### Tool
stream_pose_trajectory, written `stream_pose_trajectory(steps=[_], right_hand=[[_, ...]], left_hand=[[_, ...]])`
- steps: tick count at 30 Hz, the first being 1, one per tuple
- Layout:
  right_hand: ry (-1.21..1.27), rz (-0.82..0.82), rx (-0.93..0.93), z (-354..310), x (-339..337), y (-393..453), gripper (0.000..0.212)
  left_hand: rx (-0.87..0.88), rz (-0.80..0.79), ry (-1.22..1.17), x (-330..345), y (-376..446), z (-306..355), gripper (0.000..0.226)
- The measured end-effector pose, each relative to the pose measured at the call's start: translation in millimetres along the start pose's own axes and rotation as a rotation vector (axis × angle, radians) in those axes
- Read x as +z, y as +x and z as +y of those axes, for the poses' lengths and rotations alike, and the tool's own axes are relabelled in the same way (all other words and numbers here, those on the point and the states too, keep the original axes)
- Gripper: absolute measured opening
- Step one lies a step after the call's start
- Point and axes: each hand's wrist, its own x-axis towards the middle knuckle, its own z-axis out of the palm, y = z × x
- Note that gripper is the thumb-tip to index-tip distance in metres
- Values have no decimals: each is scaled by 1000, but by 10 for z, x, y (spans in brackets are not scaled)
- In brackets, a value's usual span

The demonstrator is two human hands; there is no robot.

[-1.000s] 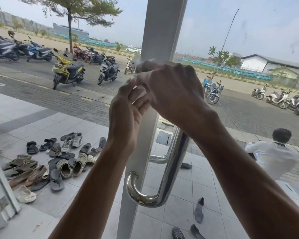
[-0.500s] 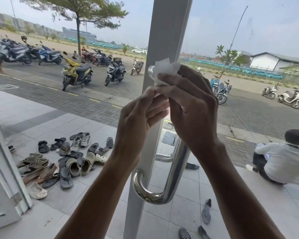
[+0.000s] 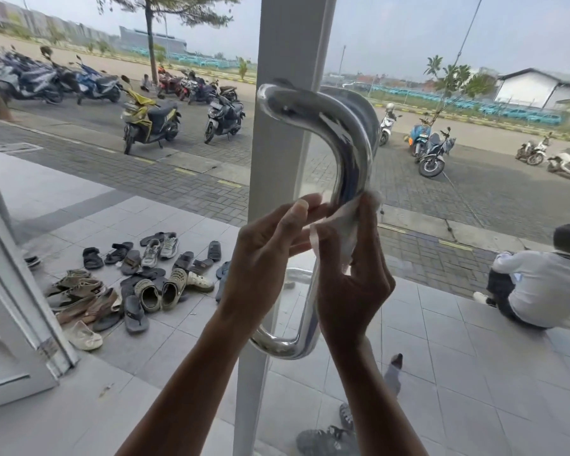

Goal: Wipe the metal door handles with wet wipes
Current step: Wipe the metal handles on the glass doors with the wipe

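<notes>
The curved polished metal door handle (image 3: 349, 133) is fixed to the white door frame post (image 3: 277, 159) of a glass door, and a white wet wipe (image 3: 339, 225) is wrapped around the middle of its upright bar. The right hand (image 3: 352, 284) pinches the wipe against the bar, fingers curled around it, while the left hand (image 3: 267, 251) pinches the wipe's left edge just beside it, fingertips nearly straight

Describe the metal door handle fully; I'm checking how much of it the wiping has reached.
The metal door handle is a polished, chrome-looking tube, upright on the white door frame, curving in at top and bottom. It reflects the surroundings. A white wet wipe wraps its middle, held by the right hand and left hand. Top curve and bottom bend are uncovered.
</notes>
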Motion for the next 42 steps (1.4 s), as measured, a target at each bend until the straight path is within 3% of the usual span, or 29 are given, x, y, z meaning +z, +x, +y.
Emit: stream_pose_trajectory(steps=[6,13,19,27,31,35,42], right_hand=[[113,-61,403,30,-104,-255,42],[136,-248,542,134,-332,-733,17],[-1,-356,572,278,-515,-1147,33],[-102,-435,635,365,-722,-1454,29],[-231,-364,554,316,-837,-1597,12],[-350,-353,271,288,-916,-1595,14],[-414,-597,-90,254,-884,-1453,31]], left_hand=[[-26,-6,180,-74,-108,-181,26],[-220,-46,275,-257,-284,-405,29],[-359,-85,322,-377,-493,-622,27],[-517,-113,380,-555,-768,-823,23],[-560,-65,378,-642,-899,-906,22],[-580,14,329,-696,-980,-943,21],[-623,20,316,-700,-1164,-1018,23]])
